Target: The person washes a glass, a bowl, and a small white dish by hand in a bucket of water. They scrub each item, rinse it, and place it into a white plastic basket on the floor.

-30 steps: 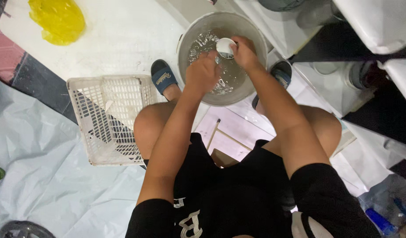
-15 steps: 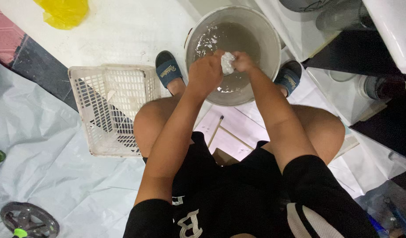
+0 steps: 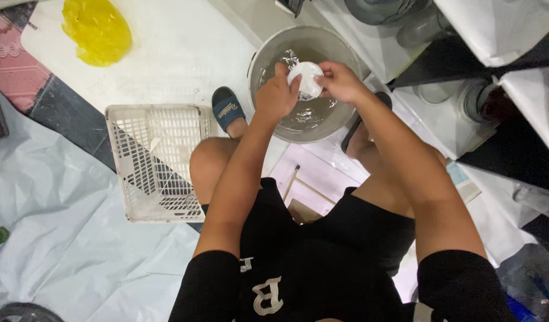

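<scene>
Head view: crouched over a metal basin [image 3: 268, 50] of water.
Cup: small white cup [image 3: 305, 79] held above the basin, pinched between both hands.
Left hand [image 3: 276, 95]: fingers clenched on the cup's left side.
Right hand [image 3: 340, 80]: fingers gripping its right rim.
Beside: white plastic basket [image 3: 152, 161] on the floor.

Basin [image 3: 268, 56] bottom — hidden behind hands; dark wheel [image 3: 21, 312] cut off.

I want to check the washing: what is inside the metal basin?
The metal basin holds clear water. Both hands, left hand and right hand, hold a small white bowl above it, hiding part of the bottom.
</scene>
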A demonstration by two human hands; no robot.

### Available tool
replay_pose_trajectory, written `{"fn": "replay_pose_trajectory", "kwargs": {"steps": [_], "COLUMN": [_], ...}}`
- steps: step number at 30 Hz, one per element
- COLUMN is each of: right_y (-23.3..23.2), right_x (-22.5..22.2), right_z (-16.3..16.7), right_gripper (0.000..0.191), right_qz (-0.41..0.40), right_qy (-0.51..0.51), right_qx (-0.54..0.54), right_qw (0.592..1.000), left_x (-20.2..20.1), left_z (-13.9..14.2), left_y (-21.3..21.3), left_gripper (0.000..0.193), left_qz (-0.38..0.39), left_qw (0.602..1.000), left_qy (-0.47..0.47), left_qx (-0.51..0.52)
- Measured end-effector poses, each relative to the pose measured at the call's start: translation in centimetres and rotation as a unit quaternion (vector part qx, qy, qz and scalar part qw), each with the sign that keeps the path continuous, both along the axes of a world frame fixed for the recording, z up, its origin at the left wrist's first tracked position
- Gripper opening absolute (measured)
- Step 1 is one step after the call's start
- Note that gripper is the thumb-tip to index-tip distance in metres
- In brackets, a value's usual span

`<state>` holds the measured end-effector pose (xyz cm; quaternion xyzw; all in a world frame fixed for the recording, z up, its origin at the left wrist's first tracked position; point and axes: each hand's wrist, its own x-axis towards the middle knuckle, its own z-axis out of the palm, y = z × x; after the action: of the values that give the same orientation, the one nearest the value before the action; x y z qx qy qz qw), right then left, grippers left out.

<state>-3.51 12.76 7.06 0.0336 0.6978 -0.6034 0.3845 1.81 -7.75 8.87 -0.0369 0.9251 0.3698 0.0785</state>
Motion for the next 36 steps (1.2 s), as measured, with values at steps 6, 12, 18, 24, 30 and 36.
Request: {"fn": "replay_pose_trajectory", "kwargs": {"steps": [6, 12, 18, 24, 30, 36], "right_y": [0.0, 0.9, 1.2, 2.2, 2.8, 1.3], "right_x": [1.8, 0.2, 0.3, -0.5, 0.2, 1.0], "right_z": [1.2, 2.0, 2.8, 2.7, 1.6, 1.0], "right_gripper": [0.031, 0.036, 0.036, 0.034, 0.031, 0.021], "right_qz": [-0.038, 0.047, 0.055, 0.071, 0.052, 0.009], "right_qy": [0.015, 0.131, 0.123, 0.183, 0.215, 0.218], "right_qx": [-0.011, -0.021, 0.022, -0.049, -0.082, 0.003], "right_qw": [0.999, 0.99, 0.991, 0.979, 0.972, 0.976], "left_x": [0.7, -0.1, 0.3, 0.2, 0.6, 0.8], "left_z": [0.6, -0.6, -0.3, -0.6, 0.0, 1.0], "left_y": [1.2, 1.3, 1.2, 2.1, 1.8, 2.3], "left_gripper": [0.036, 0.037, 0.034, 0.035, 0.052, 0.027], "left_qz": [0.019, -0.013, -0.053, -0.018, -0.107, 0.005], "left_qw": [0.97, 0.904, 0.962, 0.936, 0.92, 0.961], "left_qy": [-0.074, -0.145, -0.024, -0.076, -0.016, -0.069], "left_qx": [0.232, 0.402, 0.267, 0.344, 0.376, 0.268]}}
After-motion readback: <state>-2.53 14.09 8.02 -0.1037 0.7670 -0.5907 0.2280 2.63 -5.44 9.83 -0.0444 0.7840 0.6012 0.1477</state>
